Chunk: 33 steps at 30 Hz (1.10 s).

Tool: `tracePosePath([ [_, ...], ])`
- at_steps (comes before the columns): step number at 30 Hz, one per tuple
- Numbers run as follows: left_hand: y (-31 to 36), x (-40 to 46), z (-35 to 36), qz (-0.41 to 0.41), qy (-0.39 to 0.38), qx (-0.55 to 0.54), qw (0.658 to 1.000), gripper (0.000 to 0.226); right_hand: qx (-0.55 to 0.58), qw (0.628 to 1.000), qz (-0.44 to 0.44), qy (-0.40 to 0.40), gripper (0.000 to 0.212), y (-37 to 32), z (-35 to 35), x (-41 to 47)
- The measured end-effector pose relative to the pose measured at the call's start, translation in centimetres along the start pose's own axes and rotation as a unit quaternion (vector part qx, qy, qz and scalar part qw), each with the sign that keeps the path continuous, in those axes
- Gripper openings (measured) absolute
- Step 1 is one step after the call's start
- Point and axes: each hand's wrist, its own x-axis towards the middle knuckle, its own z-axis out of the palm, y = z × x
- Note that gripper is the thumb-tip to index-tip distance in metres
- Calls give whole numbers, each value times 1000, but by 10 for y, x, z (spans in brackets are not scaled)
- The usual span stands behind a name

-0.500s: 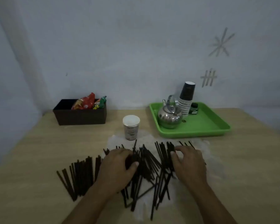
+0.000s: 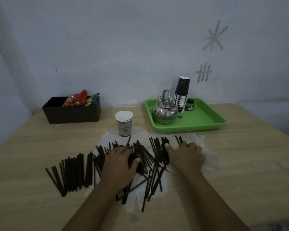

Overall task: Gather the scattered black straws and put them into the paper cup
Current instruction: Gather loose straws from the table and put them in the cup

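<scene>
Little has shifted since the earlier frame: my left hand [image 2: 119,161] still curls around a clump of black straws [image 2: 145,155], and my right hand [image 2: 186,155] still lies flat, fingers spread, over the pile's right side. Beyond stand the upright paper cup [image 2: 124,123], a green tray [image 2: 205,120] with kettle [image 2: 164,112], and a brown box [image 2: 72,112]. Most straws run roughly away from me across the counter [image 2: 240,164].

The left hand [image 2: 119,161] now curls tighter around a clump of black straws [image 2: 141,155], while the right hand [image 2: 186,155] edges slightly left against its straws.
</scene>
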Motion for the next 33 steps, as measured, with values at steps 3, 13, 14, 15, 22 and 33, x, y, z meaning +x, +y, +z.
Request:
tracePosePath([
  [3,-2,-2,1,2,3,-5,1000,41,2,1000,-11,-20,89,-12,1,-2],
  [13,-6,-5,3,6,10,-21,1000,42,44,997,-60,-38,81,-50,4,-9],
  [14,-5,-5,4,6,10,-21,1000,42,42,996,-61,-40,81,-53,3,-9],
  [15,-5,-6,3,4,9,-21,1000,42,41,996,-61,-41,81,-55,2,-9],
  [22,-6,-6,6,8,8,-22,1000,41,52,995,-76,-44,57,-61,2,-5],
  [33,-7,-4,7,14,14,-23,1000,39,34,988,-119,-88,22,-82,7,0],
])
